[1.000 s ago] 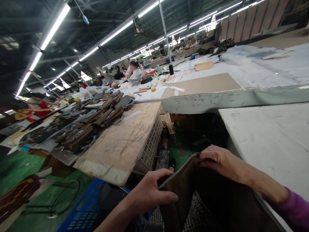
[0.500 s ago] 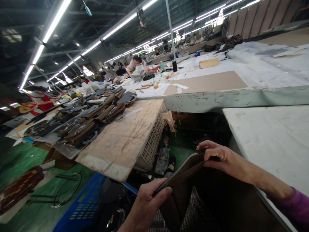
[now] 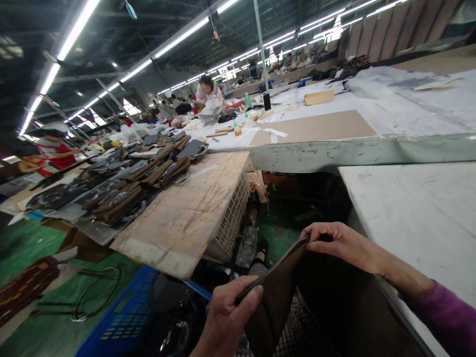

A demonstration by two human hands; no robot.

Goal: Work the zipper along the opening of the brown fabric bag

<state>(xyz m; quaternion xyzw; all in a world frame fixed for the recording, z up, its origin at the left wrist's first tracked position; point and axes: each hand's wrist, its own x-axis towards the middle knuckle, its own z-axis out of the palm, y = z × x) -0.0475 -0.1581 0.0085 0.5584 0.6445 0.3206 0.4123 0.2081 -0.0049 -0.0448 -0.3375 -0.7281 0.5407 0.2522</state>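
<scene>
A dark brown bag [image 3: 330, 292], its inside in deep shadow, lies over my checked-cloth lap [image 3: 297, 317]. My left hand [image 3: 234, 307] pinches its top edge between thumb and fingers at the near end. Farther along the same edge, my right hand [image 3: 334, 243] has thumb and fingers closed on the rim. Between the two hands the edge runs in a slightly curved line. The lower part of the bag falls outside the view.
A wooden board [image 3: 186, 213] rests over a white plastic crate [image 3: 230, 218] ahead. Brown bags [image 3: 122, 198] are piled at left. A blue basket [image 3: 119, 317] stands below. One white table [image 3: 416, 208] is at right; a long worktable [image 3: 316, 153] crosses ahead. A co-worker [image 3: 208, 91] leans over it.
My right hand has moved slightly left and its raised fingers have closed down on the bag's edge. The edge layers, apart before, now lie together. My left hand keeps its hold.
</scene>
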